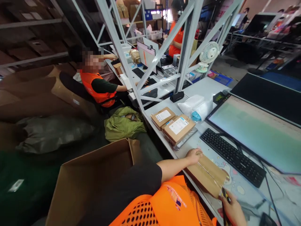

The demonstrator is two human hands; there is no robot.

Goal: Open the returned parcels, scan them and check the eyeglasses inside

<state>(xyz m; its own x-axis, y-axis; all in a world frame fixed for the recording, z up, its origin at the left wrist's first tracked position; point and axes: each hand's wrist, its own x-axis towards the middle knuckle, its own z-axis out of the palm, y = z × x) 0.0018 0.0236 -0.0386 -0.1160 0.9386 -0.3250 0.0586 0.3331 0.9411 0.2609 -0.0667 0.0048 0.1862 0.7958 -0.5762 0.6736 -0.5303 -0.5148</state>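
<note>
A flat brown cardboard parcel [208, 174] sealed with clear tape lies on the white table in front of me. My left hand [194, 156] rests closed on its far left corner and holds it down. My right hand [232, 208] is at the parcel's near right corner, fingers wrapped round a thin dark tool with a yellow mark [225, 196], whose tip touches the parcel's edge. My orange mesh vest [164, 207] fills the bottom of the view.
Two labelled cardboard parcels [178, 128] [162, 117] and white plastic bags [197, 106] lie farther along the table. A black keyboard [232, 156] and monitor [256, 131] stand to the right. An open brown carton [94, 179] sits at my left. Two persons in orange vests work beyond.
</note>
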